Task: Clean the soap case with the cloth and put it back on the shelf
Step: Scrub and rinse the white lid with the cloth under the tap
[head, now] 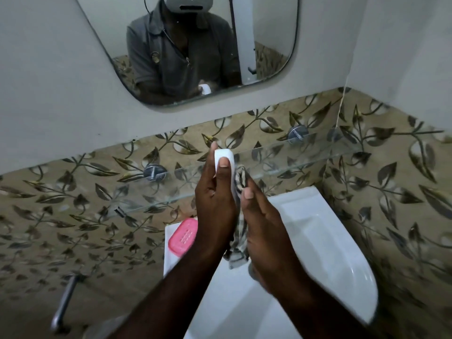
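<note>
In the head view, the white soap case is held up in front of the person, above the sink, and it is not on the shelf yet. The left hand has its grip clamped on the case, with the thumb flat on the near face and the fingers curled behind it. The case stands almost upright. Its long axis runs from the palm upward and a little away, and its rounded free end points toward the glass shelf and the tiled wall. The right hand has its grip closed on the striped cloth, pressing it against the right edge of the case, and the loose end of the cloth hangs down between the two wrists. I judge that wiping is the step in hand. For putting the case back, the shelf lies just beyond and slightly right of the case, so the left hand is nearer to it and the case would need to be laid flat. A pink tray lies on the left rim of the sink; I cannot tell if it belongs to the case.
</note>
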